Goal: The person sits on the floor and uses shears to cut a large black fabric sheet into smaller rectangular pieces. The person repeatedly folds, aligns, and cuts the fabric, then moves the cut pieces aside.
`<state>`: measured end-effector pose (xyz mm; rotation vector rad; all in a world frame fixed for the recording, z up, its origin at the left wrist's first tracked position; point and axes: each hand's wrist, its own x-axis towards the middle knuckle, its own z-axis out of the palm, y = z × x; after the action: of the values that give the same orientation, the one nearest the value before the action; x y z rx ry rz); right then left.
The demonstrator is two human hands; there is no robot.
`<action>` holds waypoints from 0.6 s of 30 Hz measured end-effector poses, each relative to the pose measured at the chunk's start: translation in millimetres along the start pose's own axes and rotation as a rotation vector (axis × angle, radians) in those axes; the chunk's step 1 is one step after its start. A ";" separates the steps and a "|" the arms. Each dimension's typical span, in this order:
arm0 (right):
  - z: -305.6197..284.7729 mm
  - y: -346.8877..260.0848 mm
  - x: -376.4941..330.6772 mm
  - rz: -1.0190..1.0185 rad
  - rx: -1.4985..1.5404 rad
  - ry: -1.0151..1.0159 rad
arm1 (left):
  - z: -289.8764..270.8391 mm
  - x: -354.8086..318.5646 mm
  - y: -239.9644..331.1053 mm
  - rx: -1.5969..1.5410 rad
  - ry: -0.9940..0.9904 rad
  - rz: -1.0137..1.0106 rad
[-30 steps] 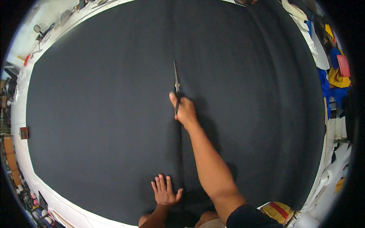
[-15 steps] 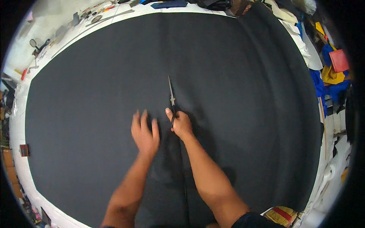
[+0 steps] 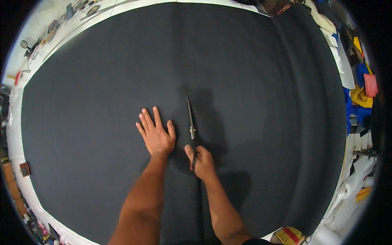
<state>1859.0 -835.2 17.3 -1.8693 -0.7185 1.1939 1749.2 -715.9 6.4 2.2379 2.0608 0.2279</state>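
Note:
A large sheet of dark grey fabric (image 3: pixel 102 77) covers nearly the whole table. My right hand (image 3: pixel 203 164) grips a pair of scissors (image 3: pixel 191 120) by the handles, blades close together and pointing away from me. From the scissors a cut line (image 3: pixel 200 208) runs back toward me through the fabric. To the left of the scissors, my left hand (image 3: pixel 157 134) lies flat on the fabric with its fingers spread, holding nothing.
White table edge (image 3: pixel 17 134) shows around the fabric. A small brown box (image 3: pixel 25 168) sits at the left edge. Tools line the far left. On the right are blue and yellow cloths (image 3: pixel 361 97), a pink piece (image 3: pixel 371 85) and white rolls. A yellow-and-red package (image 3: pixel 290 236) lies near right.
My right hand and the scissors have come closer to me and slightly right in view. My left hand has settled flat with fingers spread. The surroundings have shifted a little in view.

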 end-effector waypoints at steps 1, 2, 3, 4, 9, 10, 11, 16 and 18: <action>-0.2 -5.3 3.3 0.002 0.036 -0.009 | -1.2 0.1 -0.2 0.002 -0.014 -0.004; -0.1 -9.8 6.4 0.007 0.017 -0.010 | -2.5 -0.6 0.0 -0.001 -0.019 -0.007; 0.2 -14.1 9.7 0.013 -0.003 -0.011 | -3.5 -1.5 0.4 -0.003 -0.025 -0.010; 0.9 -17.3 12.6 0.020 -0.022 -0.011 | -4.2 -2.7 -0.1 -0.005 -0.032 -0.013; 8.6 -38.4 49.5 0.023 -0.036 0.029 | -6.4 0.7 4.3 -0.007 -0.043 -0.015; 9.5 -46.4 63.6 -0.002 -0.009 0.032 | -7.1 2.1 5.6 -0.011 -0.043 -0.011; 11.7 -51.9 74.9 -0.018 -0.024 0.022 | -7.0 1.8 1.9 -0.005 -0.043 -0.016; 15.2 -42.3 78.2 0.016 -0.107 0.038 | -11.9 -6.9 -5.0 -0.020 -0.064 -0.011; 11.8 -60.9 75.3 0.078 -0.041 -0.024 | -14.5 -5.5 -8.1 -0.027 -0.069 -0.016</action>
<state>1875.2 -739.9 30.6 -1.9355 -0.6941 1.2609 1738.3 -721.2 19.0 2.1808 2.0284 0.1739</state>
